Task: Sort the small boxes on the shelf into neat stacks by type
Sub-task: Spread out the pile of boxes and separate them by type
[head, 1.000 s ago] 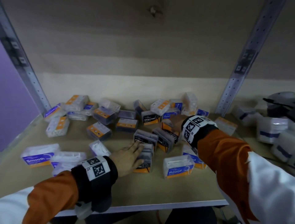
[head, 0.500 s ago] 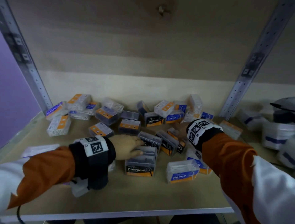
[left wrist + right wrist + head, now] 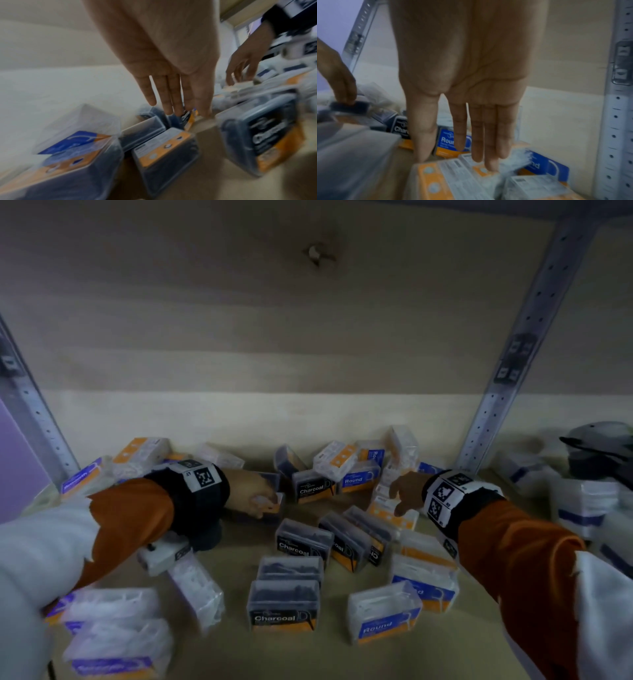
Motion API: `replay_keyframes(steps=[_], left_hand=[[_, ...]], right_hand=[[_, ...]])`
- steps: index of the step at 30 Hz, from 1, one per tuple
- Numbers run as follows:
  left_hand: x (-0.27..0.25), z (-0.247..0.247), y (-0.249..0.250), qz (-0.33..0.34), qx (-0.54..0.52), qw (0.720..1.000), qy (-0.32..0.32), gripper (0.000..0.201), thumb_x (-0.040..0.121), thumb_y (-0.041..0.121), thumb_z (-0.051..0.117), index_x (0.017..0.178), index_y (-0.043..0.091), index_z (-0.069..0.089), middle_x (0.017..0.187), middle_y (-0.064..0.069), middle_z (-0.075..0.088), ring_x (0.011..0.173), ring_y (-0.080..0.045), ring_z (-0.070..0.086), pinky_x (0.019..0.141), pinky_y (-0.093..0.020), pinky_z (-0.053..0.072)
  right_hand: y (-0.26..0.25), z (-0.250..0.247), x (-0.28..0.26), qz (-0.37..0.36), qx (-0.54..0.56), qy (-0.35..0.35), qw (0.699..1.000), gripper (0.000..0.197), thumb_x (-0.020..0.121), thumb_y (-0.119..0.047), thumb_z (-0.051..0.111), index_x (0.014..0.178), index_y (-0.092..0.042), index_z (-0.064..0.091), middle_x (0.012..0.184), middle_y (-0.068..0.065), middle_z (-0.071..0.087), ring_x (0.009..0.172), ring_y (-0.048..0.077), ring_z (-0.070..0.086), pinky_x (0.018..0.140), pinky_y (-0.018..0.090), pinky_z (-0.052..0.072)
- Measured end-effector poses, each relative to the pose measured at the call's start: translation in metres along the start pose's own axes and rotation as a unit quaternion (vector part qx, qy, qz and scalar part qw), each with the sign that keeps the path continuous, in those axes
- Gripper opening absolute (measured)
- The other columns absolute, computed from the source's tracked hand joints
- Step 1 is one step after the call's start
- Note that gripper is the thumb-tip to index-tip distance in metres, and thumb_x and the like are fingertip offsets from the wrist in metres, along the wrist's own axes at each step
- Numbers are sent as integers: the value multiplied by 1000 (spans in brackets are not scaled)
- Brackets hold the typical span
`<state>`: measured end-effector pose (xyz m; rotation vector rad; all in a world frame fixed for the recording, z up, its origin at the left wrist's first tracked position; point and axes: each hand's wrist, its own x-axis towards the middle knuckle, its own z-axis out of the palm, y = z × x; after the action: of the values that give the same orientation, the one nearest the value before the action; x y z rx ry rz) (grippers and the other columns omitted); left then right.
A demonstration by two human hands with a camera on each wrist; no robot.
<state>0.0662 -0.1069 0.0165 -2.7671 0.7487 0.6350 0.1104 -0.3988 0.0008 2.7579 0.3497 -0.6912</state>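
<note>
Small clear boxes lie scattered on the wooden shelf [image 3: 308, 659]. Dark Charcoal boxes [image 3: 283, 607] sit front and centre, one behind the other. A white Round box [image 3: 384, 614] stands to their right, and white Smooth boxes [image 3: 113, 645] are at the front left. My left hand [image 3: 263, 503] [image 3: 175, 108] reaches to the back, its straight fingers touching a dark box with an orange label [image 3: 272, 508]. My right hand [image 3: 397, 501] [image 3: 471, 152] is open, fingers straight, over a white box lying orange-labelled back up [image 3: 390, 517] [image 3: 453, 175]. Whether it touches the box I cannot tell.
Perforated metal uprights [image 3: 513, 364] [image 3: 30, 412] flank the shelf, and a wooden back wall closes it. More Charcoal and Round boxes [image 3: 313, 486] pile up along the back. Beyond the right upright are further white boxes [image 3: 582, 508] and a dark helmet-like object [image 3: 603, 446].
My left hand left the front Charcoal boxes and moved back to a dark box near the wall. My right hand shifted slightly onto the white box. The view moved closer.
</note>
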Motion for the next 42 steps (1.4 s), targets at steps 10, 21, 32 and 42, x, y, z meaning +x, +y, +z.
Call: replay_keyframes(steps=[10, 21, 32, 42], left_hand=[[33, 19, -34, -85, 12, 995, -43, 67, 89, 34, 60, 146, 18, 29, 153, -5, 25, 142, -21, 24, 114, -28, 21], [56, 25, -36, -70, 73, 993, -62, 80, 86, 37, 64, 146, 7, 21, 153, -13, 20, 142, -26, 21, 114, -32, 18], [47, 22, -39, -90, 17, 995, -28, 52, 89, 26, 57, 136, 13, 44, 142, -8, 40, 132, -23, 37, 106, -28, 30], [38, 8, -47, -93, -96, 989, -62, 49, 95, 15, 48, 141, 25, 36, 144, 1, 42, 130, -15, 39, 93, -16, 28]], right_hand=[[24, 22, 23, -3, 43, -62, 997, 86, 86, -44, 62, 150, -10, 15, 157, 9, 18, 145, 26, 21, 115, 35, 21], [17, 29, 29, -17, 14, -12, 1000, 72, 97, -31, 49, 150, -5, 8, 157, 12, 16, 144, 24, 23, 117, 32, 23], [15, 19, 23, -15, 11, -59, 998, 82, 90, -36, 60, 149, -4, 12, 155, 14, 20, 141, 27, 27, 112, 33, 26], [35, 5, 12, 11, 110, -77, 991, 41, 97, -17, 48, 137, -6, 46, 136, 13, 52, 113, 23, 55, 95, 24, 44]])
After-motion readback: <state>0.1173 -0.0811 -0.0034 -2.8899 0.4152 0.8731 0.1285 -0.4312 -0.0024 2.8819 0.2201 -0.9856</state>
